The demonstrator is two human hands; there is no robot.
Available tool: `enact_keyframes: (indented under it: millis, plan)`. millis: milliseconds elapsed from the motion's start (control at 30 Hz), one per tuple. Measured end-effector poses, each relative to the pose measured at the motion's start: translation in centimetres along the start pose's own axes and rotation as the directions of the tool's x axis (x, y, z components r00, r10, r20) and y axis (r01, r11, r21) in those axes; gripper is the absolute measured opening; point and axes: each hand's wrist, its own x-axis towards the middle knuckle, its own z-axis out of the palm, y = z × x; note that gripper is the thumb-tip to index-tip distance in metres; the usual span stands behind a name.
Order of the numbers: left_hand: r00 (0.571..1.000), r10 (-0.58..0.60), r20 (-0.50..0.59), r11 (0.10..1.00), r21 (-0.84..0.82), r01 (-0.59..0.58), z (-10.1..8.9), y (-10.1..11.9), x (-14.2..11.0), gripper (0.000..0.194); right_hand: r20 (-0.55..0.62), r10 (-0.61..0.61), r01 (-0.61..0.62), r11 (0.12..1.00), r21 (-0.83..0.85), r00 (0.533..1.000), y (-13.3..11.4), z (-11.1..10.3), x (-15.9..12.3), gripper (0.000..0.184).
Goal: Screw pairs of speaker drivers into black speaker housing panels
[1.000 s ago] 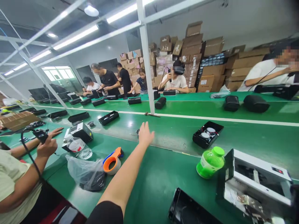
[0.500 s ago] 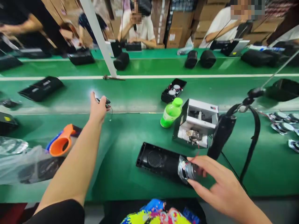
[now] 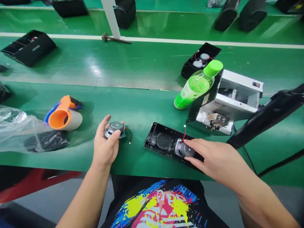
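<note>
My left hand [image 3: 106, 144] grips a small round speaker driver [image 3: 116, 127] with its magnet side up; a short red and black lead with a white plug hangs off its right side. Between the thumb and fingers of my right hand [image 3: 206, 155] is a second speaker driver [image 3: 186, 149], its red lead standing up behind it. That driver is tilted over the right part of a black speaker housing [image 3: 155, 134], which lies open side up on the green bench. A round grille [image 3: 164, 141] shows in the housing's left part. My right hand hides the housing's right end.
Behind the housing stand a green bottle [image 3: 193, 88] and a silver and black machine [image 3: 239, 91], with a black padded arm [image 3: 268, 114] at its right. Another housing [image 3: 200, 60] holds two drivers. An orange tape dispenser [image 3: 64, 115] and plastic bag [image 3: 21, 129] lie left.
My left hand has come back from the far side of the bench, bringing its driver near me. My right hand holds its driver lower, over the housing. The view has tipped down.
</note>
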Motion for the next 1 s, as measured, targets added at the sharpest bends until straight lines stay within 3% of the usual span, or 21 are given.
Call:
enact_keyframes:
  millis: [167, 400, 700, 1000]
  plan:
    - [0.999, -0.047, 0.012, 0.996, -0.081, 0.048, -1.1, 1.4, 0.4, 0.052, 0.027, -0.010, 0.012, 0.997, -0.072, 1.000, -0.4, 0.3, 0.2, 0.038]
    - [0.998, -0.060, 0.016, 0.989, -0.135, 0.062, -1.3, 2.6, 0.0, 0.046, 0.059, -0.022, 0.026, 0.997, -0.072, 0.998, -0.4, 0.8, -0.1, 0.038]
    - [0.990, -0.063, 0.129, 0.994, -0.083, 0.074, 0.2, 4.8, -2.0, 0.069, -0.035, -0.027, 0.024, 0.997, -0.068, 0.999, -0.8, 1.3, -0.6, 0.035]
    - [0.985, -0.035, 0.171, 0.993, -0.108, 0.054, 1.1, 5.9, -2.4, 0.065, -0.078, -0.011, 0.009, 0.999, -0.031, 0.997, -0.6, 1.6, -0.5, 0.033]
